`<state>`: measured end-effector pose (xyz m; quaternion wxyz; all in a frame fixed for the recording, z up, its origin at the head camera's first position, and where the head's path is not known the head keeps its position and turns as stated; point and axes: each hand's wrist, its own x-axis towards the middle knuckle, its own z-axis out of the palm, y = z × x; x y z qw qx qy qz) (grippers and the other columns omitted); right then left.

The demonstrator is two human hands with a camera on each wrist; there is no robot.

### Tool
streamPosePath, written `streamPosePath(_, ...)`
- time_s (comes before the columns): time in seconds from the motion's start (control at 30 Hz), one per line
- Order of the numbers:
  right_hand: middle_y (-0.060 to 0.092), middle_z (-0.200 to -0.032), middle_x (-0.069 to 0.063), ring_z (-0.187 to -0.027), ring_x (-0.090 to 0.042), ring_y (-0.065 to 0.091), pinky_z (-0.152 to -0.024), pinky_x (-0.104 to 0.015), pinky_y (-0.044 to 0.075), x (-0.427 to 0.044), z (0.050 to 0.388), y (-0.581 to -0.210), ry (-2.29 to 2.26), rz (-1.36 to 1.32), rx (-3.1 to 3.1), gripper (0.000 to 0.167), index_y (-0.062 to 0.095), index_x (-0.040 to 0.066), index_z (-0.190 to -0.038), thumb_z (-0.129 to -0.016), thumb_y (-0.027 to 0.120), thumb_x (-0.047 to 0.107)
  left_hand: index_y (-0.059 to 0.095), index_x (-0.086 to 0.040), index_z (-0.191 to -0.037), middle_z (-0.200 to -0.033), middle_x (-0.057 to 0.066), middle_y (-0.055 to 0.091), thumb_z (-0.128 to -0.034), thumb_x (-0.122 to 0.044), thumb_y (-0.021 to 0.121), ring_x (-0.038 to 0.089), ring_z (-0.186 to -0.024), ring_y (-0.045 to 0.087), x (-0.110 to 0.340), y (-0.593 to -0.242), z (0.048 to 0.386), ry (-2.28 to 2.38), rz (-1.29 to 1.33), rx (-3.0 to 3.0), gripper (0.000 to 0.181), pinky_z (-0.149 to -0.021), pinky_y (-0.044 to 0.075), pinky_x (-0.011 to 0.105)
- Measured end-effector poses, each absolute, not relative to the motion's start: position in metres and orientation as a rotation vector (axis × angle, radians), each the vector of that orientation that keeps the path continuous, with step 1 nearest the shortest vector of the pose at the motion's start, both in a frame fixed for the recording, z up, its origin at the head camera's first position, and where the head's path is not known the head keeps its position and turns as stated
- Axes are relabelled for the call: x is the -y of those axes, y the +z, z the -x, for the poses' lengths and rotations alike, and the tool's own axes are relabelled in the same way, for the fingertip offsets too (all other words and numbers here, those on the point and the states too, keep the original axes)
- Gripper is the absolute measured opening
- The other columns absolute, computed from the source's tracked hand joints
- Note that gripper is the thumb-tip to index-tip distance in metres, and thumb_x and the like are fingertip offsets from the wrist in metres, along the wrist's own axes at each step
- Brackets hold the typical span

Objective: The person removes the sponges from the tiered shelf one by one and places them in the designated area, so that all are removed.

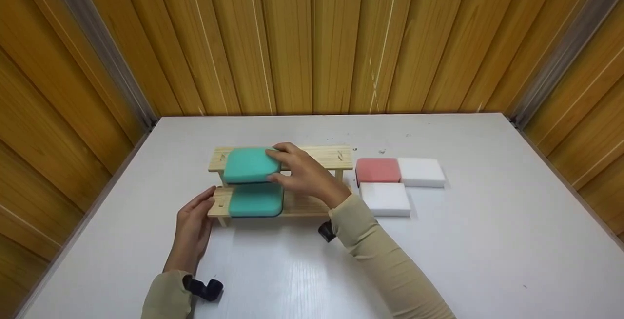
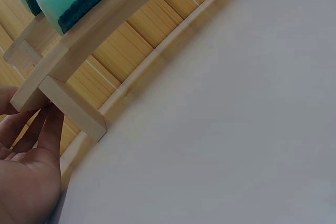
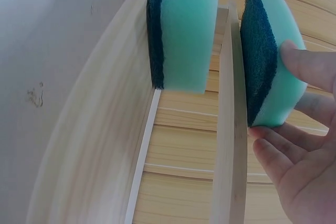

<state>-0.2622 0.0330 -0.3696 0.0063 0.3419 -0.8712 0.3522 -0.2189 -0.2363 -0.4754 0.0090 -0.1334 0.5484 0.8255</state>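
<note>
A two-step wooden stand (image 1: 304, 205) is on the white table. On its lower step, toward the left, lies a green sponge (image 1: 256, 203) with a dark scouring layer underneath. Another green sponge (image 1: 248, 165) is at the left of the upper step, its right side pinched between thumb and fingers of my right hand (image 1: 304, 175). The right wrist view shows this sponge's dark layer (image 3: 260, 59) facing the upper board. My left hand (image 1: 192, 226) grips the left end of the lower step; in the left wrist view, several fingers (image 2: 51, 129) reach beneath the board.
Right of the stand, a pink sponge (image 1: 378, 170) and two white sponges, one beside it (image 1: 421, 171) and one in front (image 1: 385, 199), lie close together. Yellow wood-look panels (image 1: 336, 41) rise behind the table (image 1: 487, 241) and along both sides.
</note>
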Motion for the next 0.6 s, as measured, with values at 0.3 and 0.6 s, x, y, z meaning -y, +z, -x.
streamPosePath(0.3,0.045,-0.143,-0.012,-0.124,-0.022,0.054,-0.104,-0.03,0.05,-0.043,0.258,-0.37,1.129,-1.089,2.678,0.057,0.047,0.006,-0.142,-0.091,0.067,0.024,0.041,-0.003,-0.144,-0.153,0.008,0.036,-0.0982,-0.006,0.048,0.018,-0.139,0.04,0.237,-0.476,0.22,2.581,0.429,-1.738,0.046,-0.103,0.047,0.018)
streamPosePath(0.6,0.047,-0.141,-0.012,-0.126,-0.024,0.052,-0.106,-0.034,0.048,-0.056,0.257,-0.372,1.093,-1.1,2.643,0.058,0.048,0.007,-0.141,-0.09,0.068,0.027,0.041,-0.003,-0.144,-0.154,0.009,0.037,-0.0986,-0.005,0.047,0.019,-0.14,0.04,0.238,-0.478,0.222,2.553,0.415,-1.803,0.046,-0.103,0.047,0.017)
